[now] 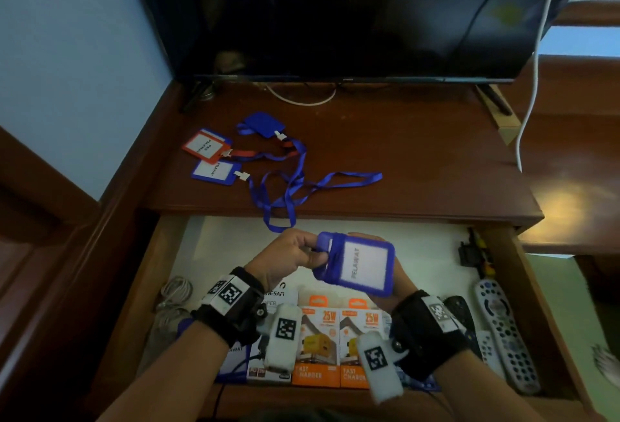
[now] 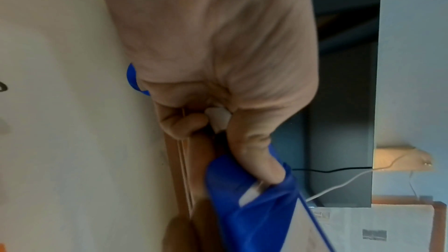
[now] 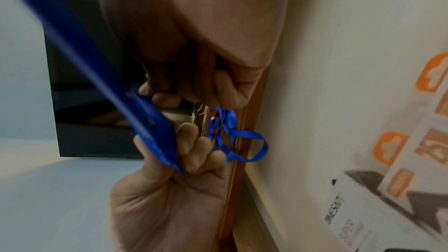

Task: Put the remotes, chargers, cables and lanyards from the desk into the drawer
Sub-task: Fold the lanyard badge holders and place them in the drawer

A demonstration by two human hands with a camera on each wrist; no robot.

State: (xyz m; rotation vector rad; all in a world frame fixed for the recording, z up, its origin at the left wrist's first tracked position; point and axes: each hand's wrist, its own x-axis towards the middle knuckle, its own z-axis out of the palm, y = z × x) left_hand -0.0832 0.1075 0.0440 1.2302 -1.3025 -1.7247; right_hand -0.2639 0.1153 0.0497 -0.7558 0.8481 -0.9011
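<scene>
Both hands hold one blue lanyard badge above the open drawer, its strap wound round the left end. My left hand pinches that wrapped end; in the left wrist view the thumb presses on the blue holder. My right hand cups the badge from behind and below, fingers curled at its edge. On the desk lie a red badge, a blue badge, a blue pouch and tangled blue straps.
The drawer holds orange charger boxes, a white box, grey and black remotes, a coiled grey cable and a black adapter. A television stands at the desk's back. A white cable hangs at the right.
</scene>
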